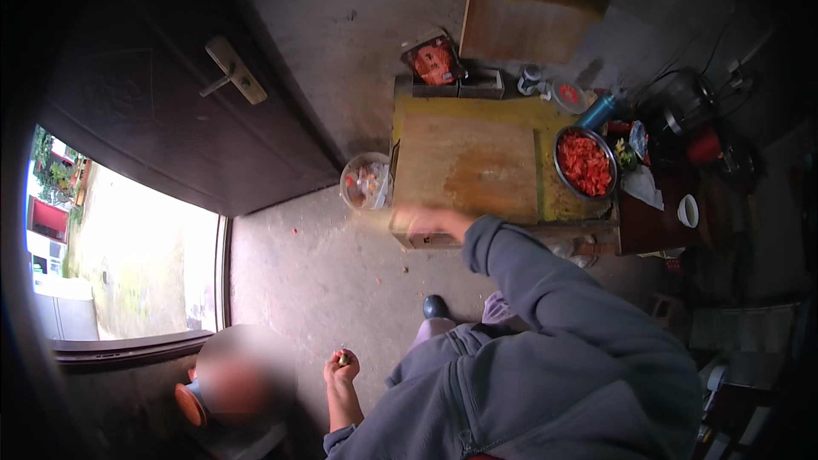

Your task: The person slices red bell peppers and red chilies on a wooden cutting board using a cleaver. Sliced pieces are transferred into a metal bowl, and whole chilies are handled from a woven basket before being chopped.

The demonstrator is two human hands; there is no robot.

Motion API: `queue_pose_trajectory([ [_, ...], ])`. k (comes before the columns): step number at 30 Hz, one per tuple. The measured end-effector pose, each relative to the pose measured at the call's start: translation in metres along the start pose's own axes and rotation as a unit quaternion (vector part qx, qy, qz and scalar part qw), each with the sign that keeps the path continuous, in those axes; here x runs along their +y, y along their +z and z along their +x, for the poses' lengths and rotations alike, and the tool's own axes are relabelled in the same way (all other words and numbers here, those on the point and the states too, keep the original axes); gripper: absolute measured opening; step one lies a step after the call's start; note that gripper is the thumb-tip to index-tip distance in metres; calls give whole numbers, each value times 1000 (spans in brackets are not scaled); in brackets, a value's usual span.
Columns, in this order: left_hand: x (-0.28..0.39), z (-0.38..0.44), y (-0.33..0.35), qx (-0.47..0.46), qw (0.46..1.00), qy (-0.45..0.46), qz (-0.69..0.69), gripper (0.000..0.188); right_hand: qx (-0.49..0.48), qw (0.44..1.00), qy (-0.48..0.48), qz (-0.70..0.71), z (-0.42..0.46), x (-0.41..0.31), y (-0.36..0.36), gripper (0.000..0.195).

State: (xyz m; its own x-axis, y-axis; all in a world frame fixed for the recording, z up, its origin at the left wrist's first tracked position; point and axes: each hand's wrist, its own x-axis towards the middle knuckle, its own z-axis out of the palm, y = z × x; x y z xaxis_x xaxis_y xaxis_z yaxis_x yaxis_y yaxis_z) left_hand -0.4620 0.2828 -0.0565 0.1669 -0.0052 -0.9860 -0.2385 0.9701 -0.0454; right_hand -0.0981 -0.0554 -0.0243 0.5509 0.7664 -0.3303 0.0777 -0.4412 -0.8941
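Observation:
My left hand [342, 367] is held low beside my body, over the floor. Its fingers are closed around a small greenish piece [344, 360], too small to name surely. My right hand [431, 222], blurred by motion, reaches over the front left corner of the table [575, 211]. A pale smear lies at its fingertips, and I cannot tell whether it holds anything. Just beyond it lies a wooden cutting board [470, 169] with a wet brownish stain. At the board's right stands a metal bowl [558, 172] filled with chopped red peppers [585, 163].
A waste bucket [348, 195] with scraps stands against the table's left side. A blue bottle [597, 112], a clear lid [569, 97] and a small white bowl [688, 211] are to the right. The dark door [255, 140] stands ajar at left. A blurred shape [246, 374] is at lower left.

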Motion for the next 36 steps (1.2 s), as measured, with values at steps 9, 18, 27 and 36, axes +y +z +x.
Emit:
queue_pose_trajectory([
  [9, -48, -42, 72, -229, 961, -155, 1, 30, 673, 719, 152, -79, -104, 24, -47, 57],
  [18, -81, -35, 150, -281, 945, -164, 33, 31, 38, 998, -36, 45, -69, -48, 61, 54],
  [27, -107, -91, 171, -426, 837, 43, 340, 26, 29, 946, -137, -292, -56, -180, 32, 49],
  [36, -80, -130, 100, -350, 781, 180, 484, 21, 249, 930, -233, -135, -36, -199, 52, 50],
])
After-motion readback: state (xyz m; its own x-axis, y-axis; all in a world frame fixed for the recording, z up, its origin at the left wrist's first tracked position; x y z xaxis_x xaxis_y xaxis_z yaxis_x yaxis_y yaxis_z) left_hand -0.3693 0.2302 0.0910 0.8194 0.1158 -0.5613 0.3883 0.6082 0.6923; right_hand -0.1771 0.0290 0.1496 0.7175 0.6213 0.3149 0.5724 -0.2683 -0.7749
